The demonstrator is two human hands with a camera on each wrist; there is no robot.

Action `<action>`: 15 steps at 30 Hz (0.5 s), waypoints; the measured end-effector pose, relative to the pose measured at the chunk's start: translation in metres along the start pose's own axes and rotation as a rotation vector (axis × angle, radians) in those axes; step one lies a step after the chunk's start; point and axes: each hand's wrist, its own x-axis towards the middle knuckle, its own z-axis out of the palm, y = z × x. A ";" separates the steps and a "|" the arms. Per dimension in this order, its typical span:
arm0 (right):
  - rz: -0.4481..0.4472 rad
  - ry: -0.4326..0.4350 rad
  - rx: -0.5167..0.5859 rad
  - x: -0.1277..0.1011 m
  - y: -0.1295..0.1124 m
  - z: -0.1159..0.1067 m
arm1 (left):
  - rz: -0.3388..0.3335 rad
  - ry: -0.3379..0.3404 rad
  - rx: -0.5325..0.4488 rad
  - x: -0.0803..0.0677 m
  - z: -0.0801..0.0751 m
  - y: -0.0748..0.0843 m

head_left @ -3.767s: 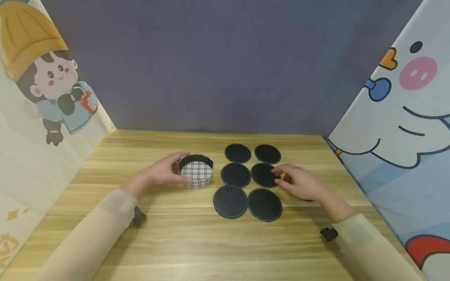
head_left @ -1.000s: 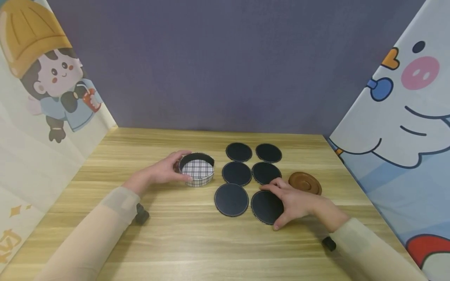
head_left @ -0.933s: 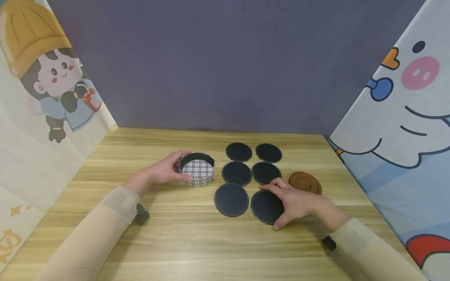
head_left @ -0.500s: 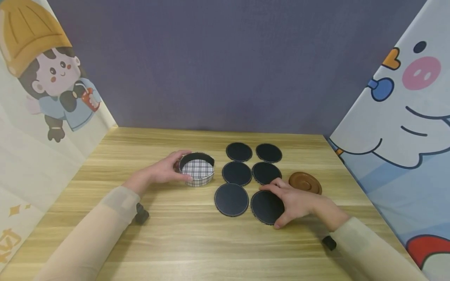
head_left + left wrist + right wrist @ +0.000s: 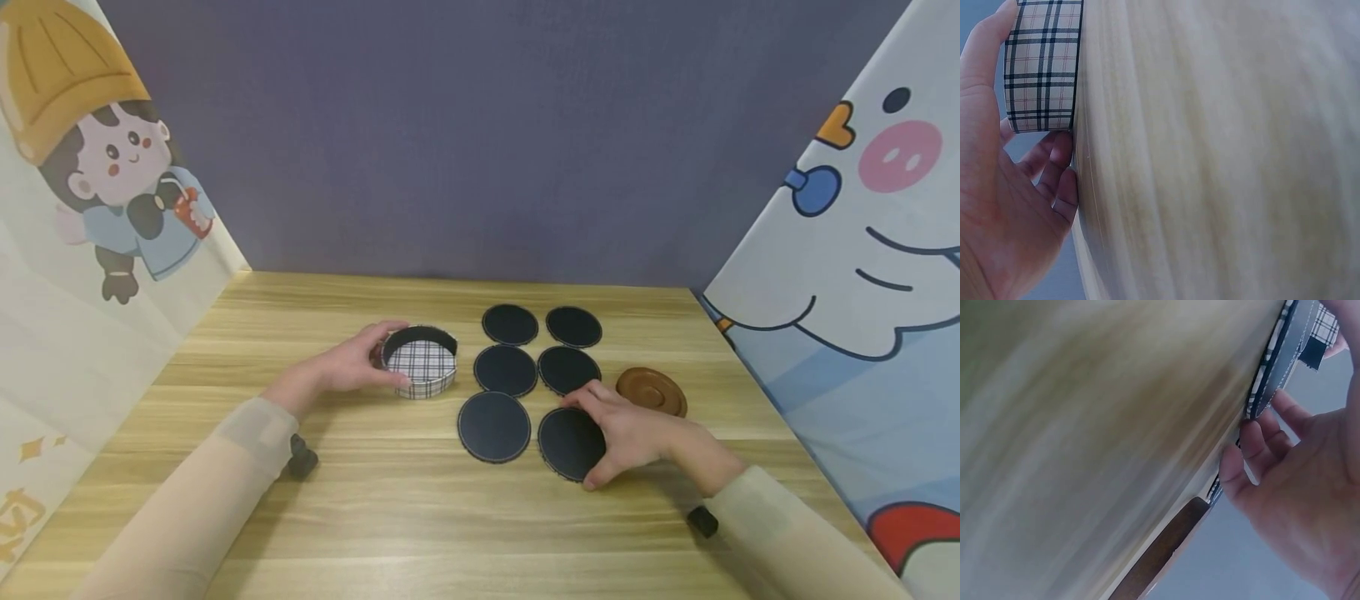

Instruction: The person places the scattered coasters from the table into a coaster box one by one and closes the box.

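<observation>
In the head view my left hand [image 5: 390,357] grips a shallow round plaid box [image 5: 423,367], thumb on its near wall and fingers on the far left wall. The left wrist view shows the plaid box wall [image 5: 1041,69] against my palm and fingers [image 5: 1060,175]. My right hand [image 5: 581,442] holds the near-right black round coaster [image 5: 558,437] by its rim, thumb at the near edge and fingers at the far edge. The right wrist view shows this coaster's edge [image 5: 1275,362] raised a little off the table above my curled fingers [image 5: 1241,456]. Several more black coasters [image 5: 504,370] lie in two columns.
A brown wooden disc [image 5: 651,390] lies just right of the coasters, behind my right hand. The wooden table [image 5: 450,517] is walled by a purple backdrop and by cartoon-printed sheets on the left [image 5: 90,208] and right [image 5: 862,250].
My right hand came from the middle-right coaster to the near-right one, uncovering the brown disc. In the last second its fingers closed on the rim. The left hand and box stayed put.
</observation>
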 end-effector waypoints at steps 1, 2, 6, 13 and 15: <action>0.000 0.004 -0.010 0.000 -0.001 0.000 | -0.001 0.000 0.004 0.000 0.000 0.000; 0.003 0.007 -0.019 0.000 -0.002 0.000 | -0.001 0.000 0.005 -0.001 0.000 0.001; -0.003 0.027 -0.064 0.001 -0.006 0.001 | 0.001 0.000 0.002 -0.001 0.000 0.001; -0.022 0.068 -0.133 0.002 -0.010 0.004 | 0.003 0.002 -0.008 -0.002 0.000 0.003; -0.025 0.071 -0.142 0.003 -0.012 0.004 | 0.004 0.002 -0.009 -0.002 0.000 0.003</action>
